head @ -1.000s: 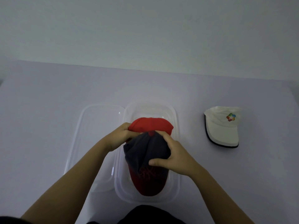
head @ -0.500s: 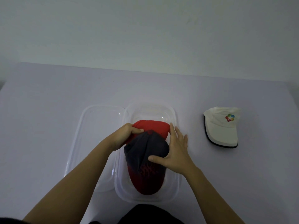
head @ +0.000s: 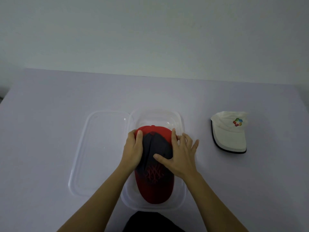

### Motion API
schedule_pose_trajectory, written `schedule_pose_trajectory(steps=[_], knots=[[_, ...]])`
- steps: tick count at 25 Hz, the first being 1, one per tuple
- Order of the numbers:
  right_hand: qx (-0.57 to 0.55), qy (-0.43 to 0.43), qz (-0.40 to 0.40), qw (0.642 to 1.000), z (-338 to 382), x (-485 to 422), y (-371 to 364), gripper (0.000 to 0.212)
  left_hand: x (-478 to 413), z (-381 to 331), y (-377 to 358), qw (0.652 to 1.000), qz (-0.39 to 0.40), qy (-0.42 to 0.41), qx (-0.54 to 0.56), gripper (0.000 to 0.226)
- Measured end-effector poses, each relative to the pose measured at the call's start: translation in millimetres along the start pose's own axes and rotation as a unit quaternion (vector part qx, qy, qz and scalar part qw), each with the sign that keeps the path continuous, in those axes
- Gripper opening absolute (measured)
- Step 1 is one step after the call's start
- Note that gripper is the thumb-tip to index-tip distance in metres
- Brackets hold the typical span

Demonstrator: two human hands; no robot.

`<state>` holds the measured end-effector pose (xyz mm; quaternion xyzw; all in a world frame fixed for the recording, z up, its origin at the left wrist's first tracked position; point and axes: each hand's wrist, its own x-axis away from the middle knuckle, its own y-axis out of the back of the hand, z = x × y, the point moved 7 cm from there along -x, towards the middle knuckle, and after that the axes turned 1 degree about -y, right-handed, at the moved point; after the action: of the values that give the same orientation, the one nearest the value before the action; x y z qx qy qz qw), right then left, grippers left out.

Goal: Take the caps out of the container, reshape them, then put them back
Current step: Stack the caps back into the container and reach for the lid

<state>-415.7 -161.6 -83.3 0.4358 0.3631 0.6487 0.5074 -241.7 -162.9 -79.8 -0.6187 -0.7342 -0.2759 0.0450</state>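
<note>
A clear plastic container point(head: 183, 196) sits at the table's near centre. Inside lies a cap with a dark crown and a red brim point(head: 155, 183), brim toward me. Under its far end shows part of a second, red cap point(head: 158, 129). My left hand point(head: 133, 148) lies against the left side of the dark crown, fingers laid along it. With its fingers spread and straight, my right hand point(head: 179, 154) presses on the crown's right side, thumb on top. A white cap point(head: 230, 133) with a coloured logo lies on the table to the right.
The container's clear lid point(head: 98, 148) lies flat on the table, touching the container's left side. The grey table point(head: 50, 114) ends at a pale wall behind. A dark piece of my clothing shows at the bottom edge.
My right hand has opened from a grip on the dark crown to a flat, spread press. My left hand has flattened against the crown's left side. The dark crown now looks smoother and lower.
</note>
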Motion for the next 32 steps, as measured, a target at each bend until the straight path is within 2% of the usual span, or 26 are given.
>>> schedule_pose_trajectory(steps=[3, 6, 8, 11, 15, 18, 22, 27, 30, 32], knots=[[0.004, 0.003, -0.017, 1.000, -2.4, 0.0, -1.2, 0.105, 2.6, 3.7, -5.3, 0.996, -0.027, -0.073, 0.037, 0.045], [-0.015, 0.001, -0.049, 0.999, -3.8, 0.3, -2.1, 0.084, 8.8, 1.5, -8.1, 0.984, -0.033, -0.168, -0.037, 0.040], [-0.034, 0.007, -0.061, 0.998, -2.8, -0.3, -3.6, 0.069, 9.4, -1.5, -13.2, 0.970, -0.023, -0.210, -0.120, 0.048], [-0.025, 0.009, -0.076, 0.997, -2.7, -1.8, -3.3, 0.060, 4.4, -3.9, -23.0, 0.946, 0.011, -0.215, -0.243, 0.054], [-0.015, 0.007, -0.056, 0.998, -2.0, -2.0, -2.8, 0.064, -2.5, 5.8, -29.8, 0.924, 0.043, -0.216, -0.312, 0.068], [-0.069, 0.025, -0.056, 0.996, -2.8, 3.4, 6.5, 0.064, -6.3, 2.5, -22.2, 0.917, -0.002, -0.204, -0.343, 0.071], [-0.178, 0.015, -0.090, 0.980, -28.8, 9.3, 31.8, 0.062, 23.4, -51.0, -35.0, 0.947, -0.021, -0.217, -0.236, 0.062], [-0.215, -0.033, -0.132, 0.967, -109.1, 14.1, 58.0, 0.065, 42.9, -90.3, -110.1, 0.941, 0.032, -0.260, -0.214, 0.055], [-0.228, -0.078, -0.172, 0.955, -170.6, 15.6, 78.3, 0.066, 42.4, -101.6, -169.4, 0.952, 0.082, -0.244, -0.165, 0.055], [-0.230, -0.109, -0.170, 0.952, -215.0, 7.6, 90.5, 0.064, 30.1, -102.6, -210.1, 0.969, 0.105, -0.192, -0.113, 0.061]])
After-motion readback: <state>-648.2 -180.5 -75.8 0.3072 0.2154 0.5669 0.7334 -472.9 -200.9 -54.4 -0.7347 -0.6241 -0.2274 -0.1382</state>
